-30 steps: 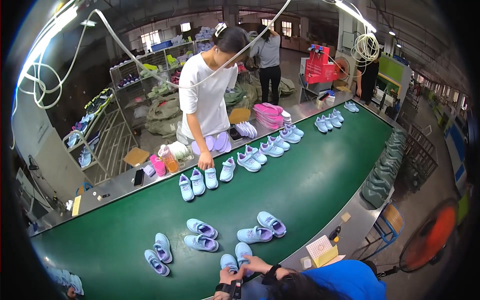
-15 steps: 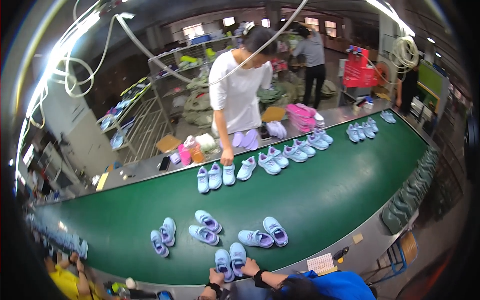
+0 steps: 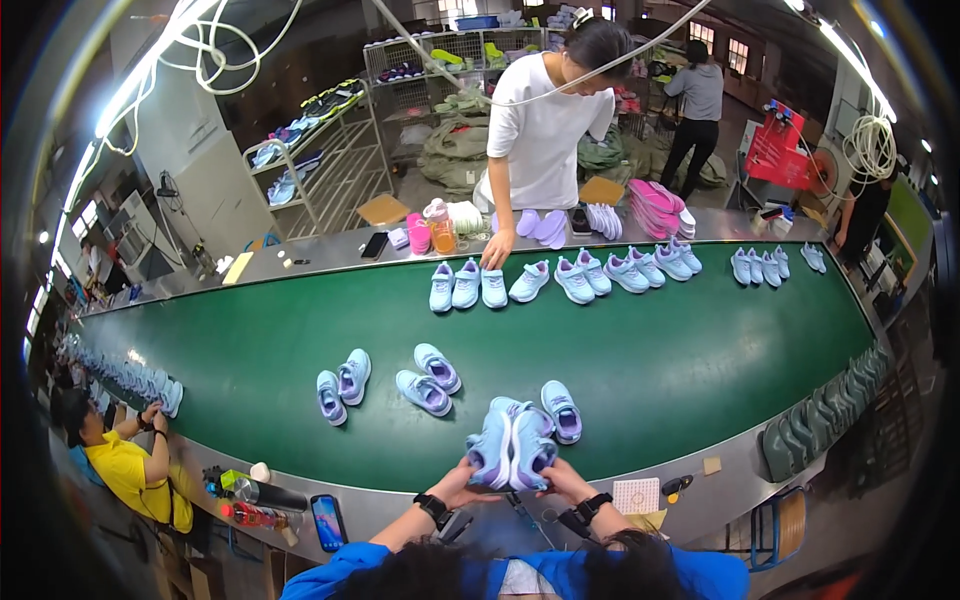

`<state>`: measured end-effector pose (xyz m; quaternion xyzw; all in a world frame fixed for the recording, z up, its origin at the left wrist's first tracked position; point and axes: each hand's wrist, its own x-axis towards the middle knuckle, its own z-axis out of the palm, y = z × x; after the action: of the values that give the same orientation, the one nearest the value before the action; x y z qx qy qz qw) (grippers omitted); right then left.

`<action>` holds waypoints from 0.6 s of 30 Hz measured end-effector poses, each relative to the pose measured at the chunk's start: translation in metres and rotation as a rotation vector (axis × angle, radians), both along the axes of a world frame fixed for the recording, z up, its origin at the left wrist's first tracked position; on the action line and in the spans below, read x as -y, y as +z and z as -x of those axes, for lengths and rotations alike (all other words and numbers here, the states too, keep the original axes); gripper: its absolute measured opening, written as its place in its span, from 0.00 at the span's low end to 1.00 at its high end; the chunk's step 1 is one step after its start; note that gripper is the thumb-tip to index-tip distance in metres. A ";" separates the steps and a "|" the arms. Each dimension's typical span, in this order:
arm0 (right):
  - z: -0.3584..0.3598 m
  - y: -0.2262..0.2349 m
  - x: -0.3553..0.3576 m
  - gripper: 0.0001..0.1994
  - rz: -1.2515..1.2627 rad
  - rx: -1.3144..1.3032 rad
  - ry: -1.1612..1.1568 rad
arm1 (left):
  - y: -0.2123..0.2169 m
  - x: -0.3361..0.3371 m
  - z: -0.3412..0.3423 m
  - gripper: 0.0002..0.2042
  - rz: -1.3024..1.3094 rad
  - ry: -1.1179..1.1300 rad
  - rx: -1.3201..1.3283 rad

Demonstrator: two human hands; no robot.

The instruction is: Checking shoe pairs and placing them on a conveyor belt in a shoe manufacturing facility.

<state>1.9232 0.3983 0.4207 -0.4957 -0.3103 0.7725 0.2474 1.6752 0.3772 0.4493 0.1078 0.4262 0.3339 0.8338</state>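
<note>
My left hand [image 3: 457, 487] is closed on the heel end of a light-blue sneaker [image 3: 490, 448] with lilac lining. A matching sneaker [image 3: 530, 450] is gripped at its heel by my right hand [image 3: 567, 482]. The two are held side by side, toes pointing away, over the near edge of the green table surface [image 3: 640, 400]. Just beyond them, to the right, lies another light-blue sneaker [image 3: 562, 412]; whatever is behind the held pair is mostly hidden. Further left on the green surface rest a tilted pair [image 3: 428, 380] and a more upright pair [image 3: 344, 387].
Across the table a person in a white shirt [image 3: 550, 130] touches one sneaker in a row [image 3: 575, 280]. Dark green shoe-shaped pieces [image 3: 820, 420] line the right edge. A phone [image 3: 327, 522] and bottles [image 3: 262, 492] lie near left, beside a person in yellow [image 3: 130, 465].
Both hands have raised the pair of sneakers from the near edge of the green surface. My view has shifted, bringing more of my arms into sight.
</note>
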 end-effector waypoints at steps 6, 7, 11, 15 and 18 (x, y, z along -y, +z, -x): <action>0.026 0.047 0.020 0.31 -1.132 0.738 -0.201 | -0.019 0.001 0.021 0.26 -0.879 0.332 -1.027; 0.037 0.072 0.026 0.31 -1.129 0.806 -0.222 | 0.011 0.006 0.024 0.25 -0.995 0.352 -1.218; 0.084 0.104 0.042 0.32 -1.262 0.929 -0.295 | 0.071 0.030 0.052 0.23 -1.064 0.455 -1.193; 0.114 0.097 0.062 0.34 -0.930 0.509 -0.293 | 0.074 0.057 0.082 0.24 -0.848 0.482 -1.005; 0.130 0.094 0.077 0.29 -0.434 0.054 -0.147 | 0.073 0.085 0.103 0.22 -0.445 0.443 -0.447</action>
<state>1.7937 0.3210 0.5148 -0.4725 -0.4386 0.6541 0.3955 1.5724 0.2921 0.5221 0.2616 0.5275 0.5585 0.5843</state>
